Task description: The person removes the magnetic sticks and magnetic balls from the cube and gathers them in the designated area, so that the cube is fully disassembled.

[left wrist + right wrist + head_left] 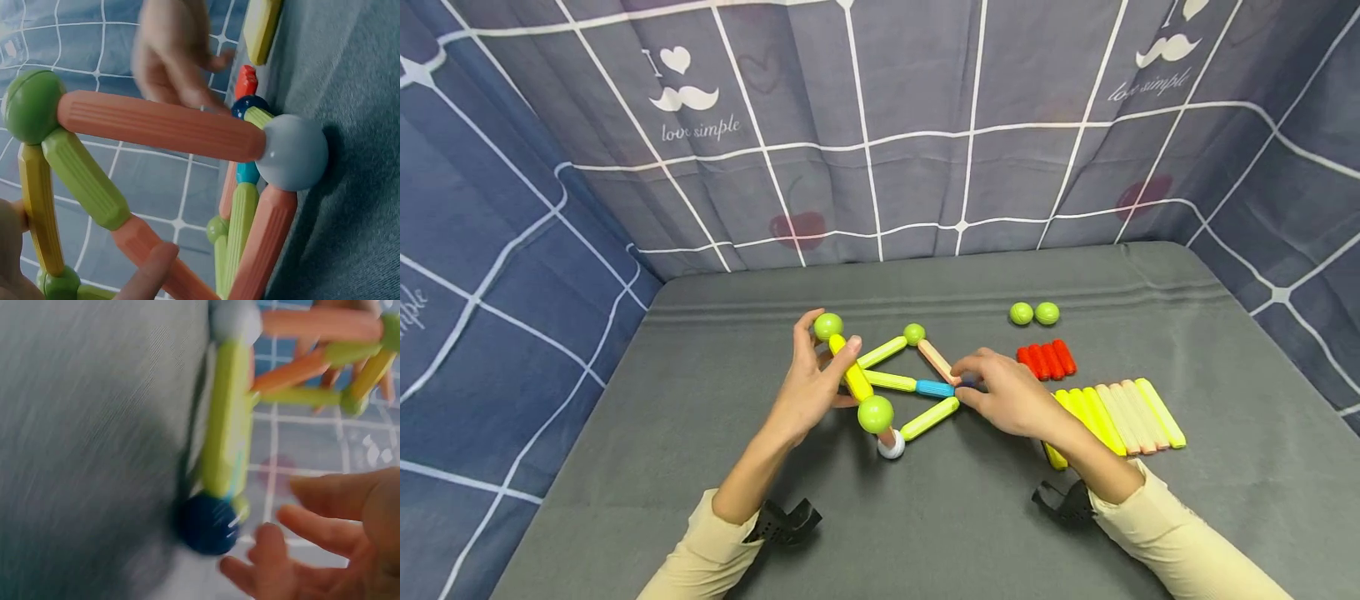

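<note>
A frame of magnetic building sticks and balls stands on the grey surface. My left hand (pixel 808 392) grips its raised yellow stick (pixel 852 371), thumb across it, between two green balls (pixel 876 414). Below, a white ball (pixel 891 444) joins a yellow-green stick (pixel 931 418) on the surface. My right hand (pixel 1011 392) hovers at the frame's right corner, fingers loosely bent. The right wrist view shows those fingers apart from the dark blue ball (pixel 208 524), holding nothing. A blue stick (pixel 935 388) and a pinkish stick (pixel 936 360) run toward this corner.
Right of the frame lie several red sticks (pixel 1047 360) and a row of yellow and pinkish sticks (pixel 1120 417), partly behind the right forearm. Two loose green balls (pixel 1033 313) sit farther back. A patterned cloth (pixel 917 183) hangs behind the surface.
</note>
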`<action>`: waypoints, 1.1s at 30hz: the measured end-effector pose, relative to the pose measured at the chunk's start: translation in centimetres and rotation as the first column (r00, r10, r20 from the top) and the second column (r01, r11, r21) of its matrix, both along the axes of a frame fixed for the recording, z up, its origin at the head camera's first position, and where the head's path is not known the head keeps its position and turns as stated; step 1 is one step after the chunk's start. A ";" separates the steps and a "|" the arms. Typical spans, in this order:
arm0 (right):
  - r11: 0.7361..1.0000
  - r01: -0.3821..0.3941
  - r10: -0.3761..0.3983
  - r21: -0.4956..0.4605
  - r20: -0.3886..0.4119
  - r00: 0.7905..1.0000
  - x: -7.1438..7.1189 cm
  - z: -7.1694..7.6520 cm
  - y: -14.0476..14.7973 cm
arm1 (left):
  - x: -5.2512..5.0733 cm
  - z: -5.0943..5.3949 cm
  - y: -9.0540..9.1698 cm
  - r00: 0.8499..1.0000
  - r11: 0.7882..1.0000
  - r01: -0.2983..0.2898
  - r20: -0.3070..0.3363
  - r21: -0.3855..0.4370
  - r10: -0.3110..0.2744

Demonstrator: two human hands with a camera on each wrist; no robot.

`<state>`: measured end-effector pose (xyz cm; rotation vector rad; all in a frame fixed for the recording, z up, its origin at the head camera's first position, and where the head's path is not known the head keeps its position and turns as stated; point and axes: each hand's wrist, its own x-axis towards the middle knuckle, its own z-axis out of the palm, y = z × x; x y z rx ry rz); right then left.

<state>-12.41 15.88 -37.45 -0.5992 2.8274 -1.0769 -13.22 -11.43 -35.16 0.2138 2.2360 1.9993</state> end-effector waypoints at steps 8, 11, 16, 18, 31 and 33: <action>0.919 -0.079 0.063 -0.387 -0.053 0.997 3.7 3.6 -4.4 | -0.3 -0.1 0.1 0.998 0.994 -0.016 -0.056 -0.110 0.009; 0.911 -0.132 0.086 -0.391 -0.133 0.987 4.3 4.4 -6.0 | -0.5 -0.1 -0.1 0.997 0.989 -0.025 -0.081 -0.143 0.013; 0.939 -0.156 0.087 -0.306 -0.226 0.970 4.7 4.4 -7.3 | -1.0 -0.1 -0.4 0.994 0.977 -0.031 -0.113 -0.209 0.007; 0.940 -0.153 0.087 -0.305 -0.219 0.972 4.7 4.4 -7.4 | -1.2 -0.1 -0.7 0.993 0.967 -0.019 -0.114 -0.253 -0.010; 0.892 -0.221 0.148 -0.395 -0.207 0.967 4.2 4.3 -5.7 | -2.4 -0.6 -2.3 0.986 0.966 0.084 -0.120 -0.245 -0.117; 0.897 -0.232 0.162 -0.375 -0.208 0.965 4.2 4.4 -5.5 | -2.2 -0.5 -2.4 0.989 0.968 0.090 -0.094 -0.236 -0.115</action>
